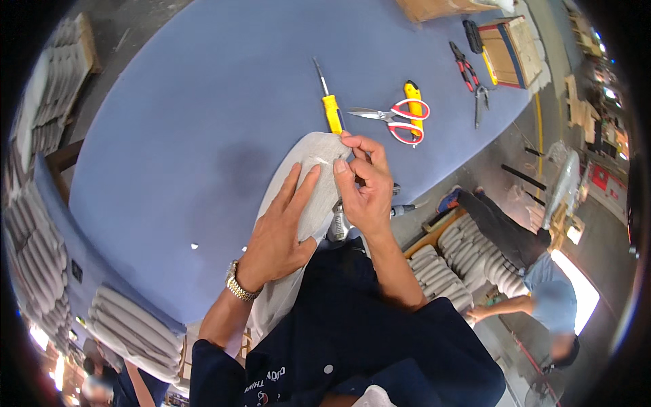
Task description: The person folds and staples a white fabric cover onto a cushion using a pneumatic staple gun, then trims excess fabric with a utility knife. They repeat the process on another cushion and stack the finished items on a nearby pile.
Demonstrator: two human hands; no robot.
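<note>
- Cushion (324,195), pale grey fabric, long with a rounded end: on near edge of the blue worktop (169,136), round end pointing away, lower part running down against the person's dark top (325,319).
- Left hand (277,241): laid flat on the cushion, fingers extended, thumb apart from them. Metal watch (239,283) on that wrist.
- Right hand (367,190): narrow, thumb on the upper face, other fingers curled, pinching the cushion's right edge close to the round end.
- Screwdriver (331,112), yellow handle: just past the round end, shaft pointing away, handle end close to right index finger.
- Scissors (392,116), red-and-white handles: right of screwdriver, blades toward it, lying across a yellow knife (412,91).
- Silver metal tool (338,226): between cushion and right wrist, partly hidden, type unclear.
- Pliers (464,69), red and black: farther right, grey hand tool (481,107) just below them.
- Cardboard box (515,53): far right corner of worktop.
- Stacks of similar pale pads: one at lower left (132,332), one at right (461,254).
- Co-worker in light blue (555,288): right side, one arm reaching toward the right-hand stack.
</note>
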